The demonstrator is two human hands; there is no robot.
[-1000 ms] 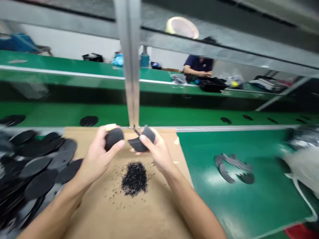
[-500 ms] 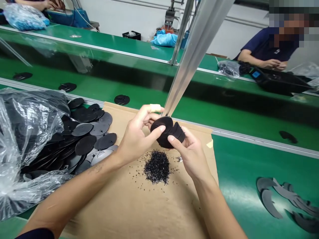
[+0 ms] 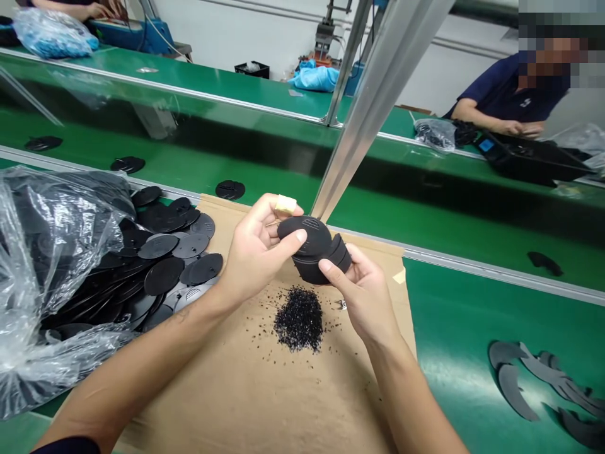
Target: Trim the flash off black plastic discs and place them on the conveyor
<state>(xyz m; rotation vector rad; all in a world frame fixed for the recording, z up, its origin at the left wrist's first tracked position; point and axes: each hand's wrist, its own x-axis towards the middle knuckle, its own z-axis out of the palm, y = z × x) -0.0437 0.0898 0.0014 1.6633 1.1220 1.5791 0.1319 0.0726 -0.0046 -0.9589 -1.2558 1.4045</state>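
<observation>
My left hand (image 3: 258, 243), with pale yellow tape around one finger, pinches a round black plastic disc (image 3: 309, 234) with its thumb on top. Raised or cut marks show on the disc's face. Curved black pieces (image 3: 312, 270), apparently stacked, are gripped in my right hand (image 3: 366, 290), thumb in front and fingers behind. The disc lies against the top of these pieces; whether the two are joined I cannot tell. Just below both hands is a heap of tiny black bits (image 3: 299, 318) on brown paper (image 3: 246, 397).
Many black discs (image 3: 163, 277) spill from a clear plastic bag (image 3: 28, 284) on the left. Grey curved pieces (image 3: 515, 391) lie on the green table at right. Beyond a metal post (image 3: 363, 120), a green belt (image 3: 278, 170) carries several black parts. A co-worker (image 3: 505, 94) sits opposite.
The disc has tilted, so its marked face now shows more fully above the curved pieces. My left hand has shifted slightly left and up. My right hand has barely moved.
</observation>
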